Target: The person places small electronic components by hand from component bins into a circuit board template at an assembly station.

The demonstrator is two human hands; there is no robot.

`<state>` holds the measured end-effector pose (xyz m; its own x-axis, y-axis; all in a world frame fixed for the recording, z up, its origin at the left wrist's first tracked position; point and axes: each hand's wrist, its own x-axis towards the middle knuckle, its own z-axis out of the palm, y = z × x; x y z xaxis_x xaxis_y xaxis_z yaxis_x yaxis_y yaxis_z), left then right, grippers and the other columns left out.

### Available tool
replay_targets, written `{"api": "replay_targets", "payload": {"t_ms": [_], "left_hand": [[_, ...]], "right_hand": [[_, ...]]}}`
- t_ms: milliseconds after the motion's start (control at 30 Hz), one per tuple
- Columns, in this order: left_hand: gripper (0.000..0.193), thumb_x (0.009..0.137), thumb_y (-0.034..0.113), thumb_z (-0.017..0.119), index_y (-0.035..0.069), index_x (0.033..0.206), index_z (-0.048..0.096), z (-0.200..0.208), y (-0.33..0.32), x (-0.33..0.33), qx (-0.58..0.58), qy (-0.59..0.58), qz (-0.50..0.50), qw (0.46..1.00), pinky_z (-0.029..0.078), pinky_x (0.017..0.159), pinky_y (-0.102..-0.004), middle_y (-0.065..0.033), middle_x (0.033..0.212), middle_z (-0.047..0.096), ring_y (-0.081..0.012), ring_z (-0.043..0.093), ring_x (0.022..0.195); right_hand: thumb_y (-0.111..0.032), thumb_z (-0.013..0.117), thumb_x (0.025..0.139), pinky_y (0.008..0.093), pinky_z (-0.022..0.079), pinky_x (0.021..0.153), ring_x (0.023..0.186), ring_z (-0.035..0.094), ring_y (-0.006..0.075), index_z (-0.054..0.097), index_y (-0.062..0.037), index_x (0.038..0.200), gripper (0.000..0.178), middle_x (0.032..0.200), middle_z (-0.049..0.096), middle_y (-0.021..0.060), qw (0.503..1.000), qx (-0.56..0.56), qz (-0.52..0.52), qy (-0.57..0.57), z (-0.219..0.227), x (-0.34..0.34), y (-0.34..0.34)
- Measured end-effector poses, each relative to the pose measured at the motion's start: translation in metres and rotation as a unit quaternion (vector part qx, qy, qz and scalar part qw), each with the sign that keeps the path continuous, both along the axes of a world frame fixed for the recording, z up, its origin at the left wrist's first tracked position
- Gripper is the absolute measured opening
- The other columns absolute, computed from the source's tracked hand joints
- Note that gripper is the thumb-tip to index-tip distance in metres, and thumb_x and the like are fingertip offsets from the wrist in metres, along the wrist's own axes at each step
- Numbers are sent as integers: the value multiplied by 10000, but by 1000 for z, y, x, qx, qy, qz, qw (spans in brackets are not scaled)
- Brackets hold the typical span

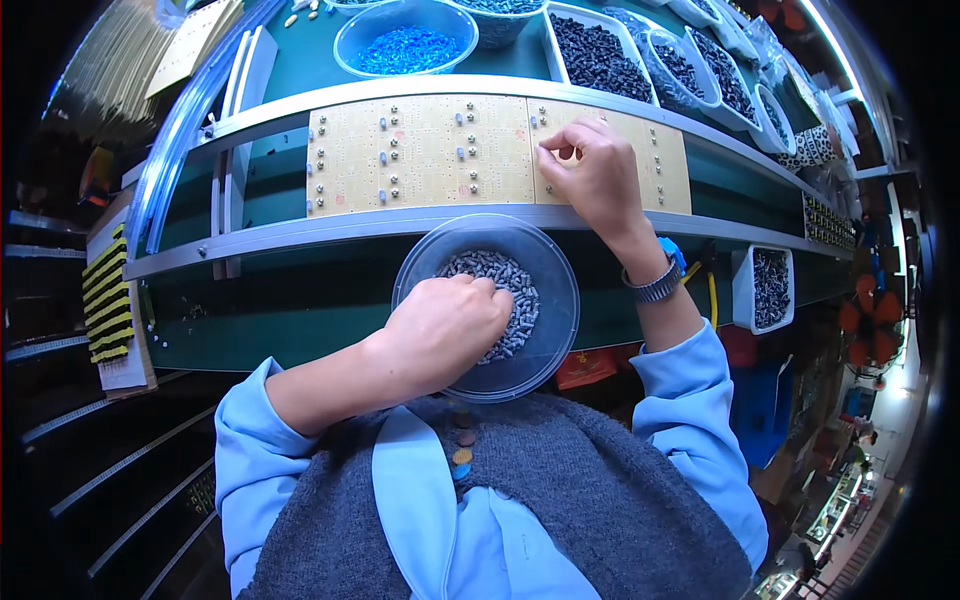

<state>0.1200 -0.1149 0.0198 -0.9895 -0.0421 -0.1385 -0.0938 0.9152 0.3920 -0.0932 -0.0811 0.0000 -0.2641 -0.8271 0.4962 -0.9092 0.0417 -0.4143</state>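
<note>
My left hand (445, 325) reaches into a clear round plastic tub (555, 340), its fingers curled down against a heap of small grey cylindrical parts (520, 310). The fingertips are hidden, so what they grip cannot be made out. Over the right part of the tan circuit boards (430, 150), my right hand (595, 165) is closed in a pinch, thumb against forefinger. Anything between those fingertips is too small to name. Two boards lie end to end between metal rails, with small metal parts and several grey cylinders standing on them. A dark watch (655, 287) circles my right wrist.
Aluminium rails (350, 228) run across the green bench. Beyond them stand a bowl of blue parts (405, 50) and white trays of black parts (600, 60). At right are a small white tray (770, 290) and yellow-handled pliers (712, 290). Stacked boards (110, 60) stand far left.
</note>
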Motion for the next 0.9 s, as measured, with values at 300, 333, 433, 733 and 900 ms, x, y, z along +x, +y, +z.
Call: {"api": "replay_targets", "payload": {"t_ms": [300, 333, 433, 733, 900], "left_hand": [[55, 783, 25, 568, -6, 812, 603, -5, -2, 3, 51, 32, 12, 998, 509, 648, -326, -117, 797, 600, -261, 605, 697], [54, 778, 21, 576, -6, 808, 613, -4, -3, 3, 58, 32, 13, 998, 510, 645, -327, -114, 797, 604, -260, 604, 690], [57, 764, 8, 596, -3, 807, 632, -5, -4, 3, 81, 51, 15, 995, 510, 637, -323, -110, 798, 615, -252, 602, 676], [173, 705, -50, 668, 2, 869, 678, 14, -26, 8, 171, 179, 98, 964, 507, 615, -277, -101, 804, 648, -190, 605, 664], [179, 705, -65, 657, -13, 876, 678, 22, -49, 11, 215, 213, 211, 929, 502, 613, -245, -94, 790, 663, -155, 603, 651]], "right_hand": [[-41, 652, 716, 297, 449, 632, 636, 522, 192, 658, -8, 732, 38, 725, 616, 71, 997, 41, 44, 39, 8, -2, 3], [-38, 656, 721, 289, 445, 630, 638, 521, 188, 665, 1, 752, 51, 727, 616, 72, 996, 49, 54, 43, 10, -4, 3], [-38, 659, 729, 283, 440, 627, 646, 520, 186, 674, 9, 775, 68, 732, 619, 71, 993, 63, 83, 63, 15, -11, 3], [-48, 657, 738, 293, 442, 624, 671, 517, 193, 675, 0, 754, 54, 738, 624, 60, 977, 115, 163, 77, 25, -22, -4], [-53, 662, 732, 297, 444, 624, 675, 513, 189, 653, -4, 711, 53, 725, 619, 58, 974, 117, 180, 75, 24, -23, -8]]}}
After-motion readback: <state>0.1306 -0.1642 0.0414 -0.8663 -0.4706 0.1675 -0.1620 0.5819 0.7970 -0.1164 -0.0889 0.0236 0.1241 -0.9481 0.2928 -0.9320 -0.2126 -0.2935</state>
